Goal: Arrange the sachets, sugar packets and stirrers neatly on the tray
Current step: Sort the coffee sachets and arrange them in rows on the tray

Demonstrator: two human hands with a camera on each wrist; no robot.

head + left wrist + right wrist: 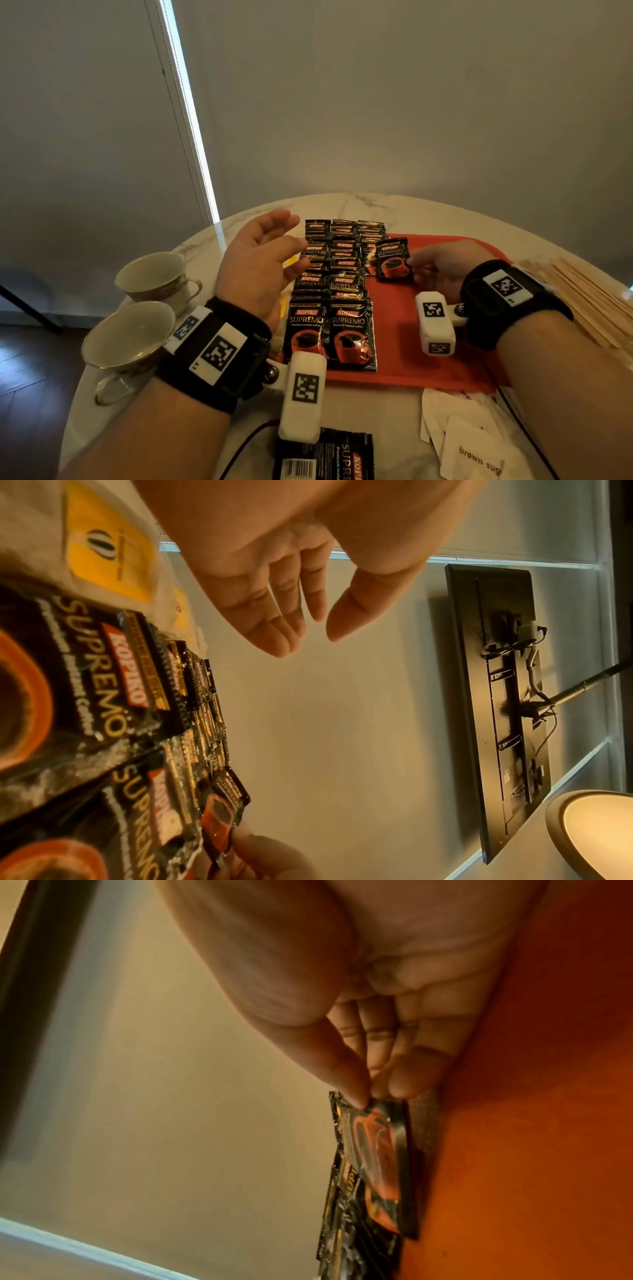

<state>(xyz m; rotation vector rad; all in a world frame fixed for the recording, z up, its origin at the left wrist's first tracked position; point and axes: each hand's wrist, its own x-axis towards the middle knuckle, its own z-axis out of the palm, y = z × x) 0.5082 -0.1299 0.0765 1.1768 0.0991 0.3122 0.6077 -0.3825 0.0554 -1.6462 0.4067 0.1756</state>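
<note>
Sachets [330, 301] in overlapping rows fill the left of the red tray [404, 359] on the desk [359, 205].
Right hand [442, 267] pinches one sachet [392, 260] just above the tray, beside the rows; left hand [260, 263] hovers left of them, fingers relaxed, holding nothing.

Tray [442, 363] at desk [359, 205] centre; sachet rows [337, 291] on its 9 o'clock half; cups [137, 308] further toward 9; stirrers [589, 301] at 3; sugar packets [469, 442] at 5
</note>
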